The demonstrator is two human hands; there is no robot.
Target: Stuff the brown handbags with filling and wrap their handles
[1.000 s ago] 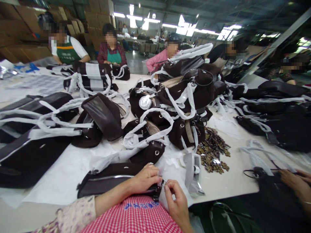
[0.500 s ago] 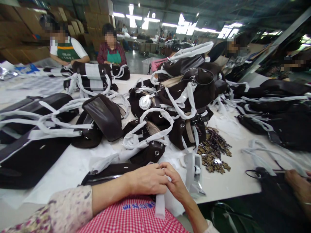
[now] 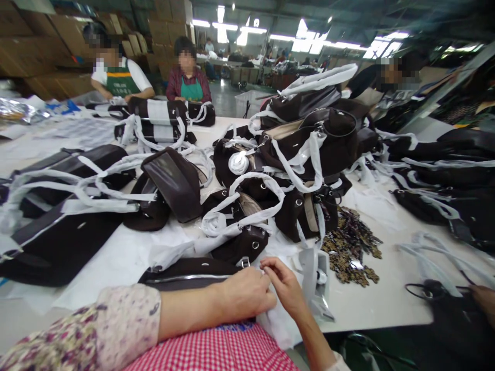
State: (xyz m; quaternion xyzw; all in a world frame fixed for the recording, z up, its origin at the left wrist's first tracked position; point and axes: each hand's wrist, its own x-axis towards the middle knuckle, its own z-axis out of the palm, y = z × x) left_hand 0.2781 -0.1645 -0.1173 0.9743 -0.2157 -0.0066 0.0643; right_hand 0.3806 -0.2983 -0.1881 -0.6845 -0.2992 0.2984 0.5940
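Note:
My left hand (image 3: 249,292) is closed in front of my checked apron, its knuckles towards me, and hides whatever it grips. Against its fingers, my right hand (image 3: 285,286) has bent, closed fingertips; what they pinch is too small or covered. Just behind my left wrist lies a dark brown handbag (image 3: 181,270) with a silver zip, its metal strap buckle (image 3: 244,262) showing above my hand. White tissue paper (image 3: 280,325) hangs below the hands. Right of them stands a grey holder, apparently a tape dispenser (image 3: 323,275).
Dark handbags with white-wrapped handles (image 3: 309,149) are heaped across the table. More bags lie at the left (image 3: 58,242). A pile of brownish metallic tags or charms (image 3: 351,252) sits at right. A co-worker's hand (image 3: 483,299) is at the right edge; other people work across the table.
The view has shifted, so the scene sits further right. My left hand has turned over more, and the white-wrapped strap hanging below it is out of sight. My right fingers have lifted slightly.

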